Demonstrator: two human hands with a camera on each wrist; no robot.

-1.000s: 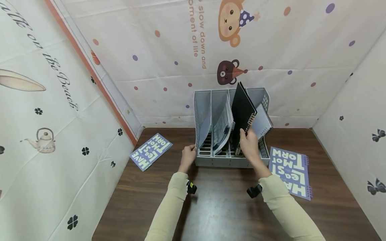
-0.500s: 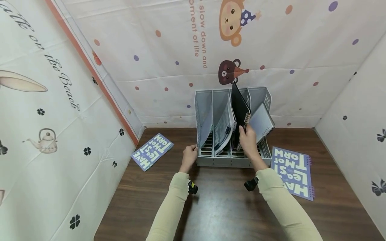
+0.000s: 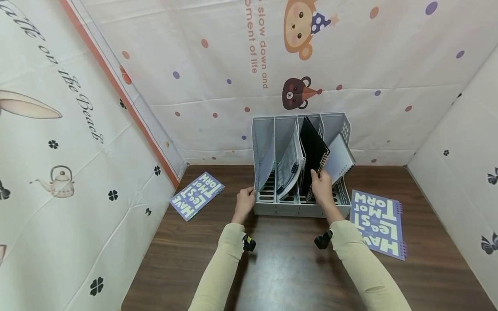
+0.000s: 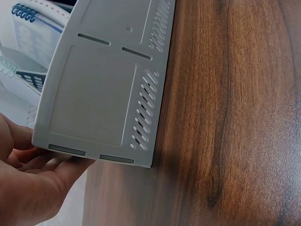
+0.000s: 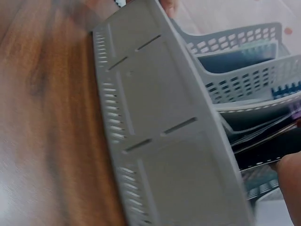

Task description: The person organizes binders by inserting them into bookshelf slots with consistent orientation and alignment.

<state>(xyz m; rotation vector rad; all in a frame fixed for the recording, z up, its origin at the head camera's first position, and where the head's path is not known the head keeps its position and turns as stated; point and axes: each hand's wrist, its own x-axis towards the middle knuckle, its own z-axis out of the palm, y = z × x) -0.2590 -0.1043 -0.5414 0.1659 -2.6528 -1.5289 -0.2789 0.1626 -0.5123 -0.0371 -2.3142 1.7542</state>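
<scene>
A grey file organizer (image 3: 303, 210) with several upright compartments stands at the back of the table. My left hand (image 3: 244, 204) grips its front left corner, thumb and fingers on either side of the end wall in the left wrist view. My right hand (image 3: 322, 188) pinches the spiral edge of a black notebook (image 3: 312, 147), which leans in the third compartment from the left. In the right wrist view only a bit of my right hand (image 5: 290, 181) shows beside the black notebook (image 5: 268, 149). A pale spiral notebook (image 3: 337, 159) tilts in the rightmost compartment.
Purple spiral notebooks with white lettering lie flat on either side, one left (image 3: 197, 195) and one right (image 3: 378, 222). More notebooks (image 3: 289, 170) lean in the second compartment. A printed curtain (image 3: 218, 86) hangs close behind the organizer; the wooden table (image 3: 284, 268) extends in front.
The black notebook first swung a little left, then tilted back right and sank lower into its compartment, with my right hand holding it. My left hand has stayed on the organizer's corner.
</scene>
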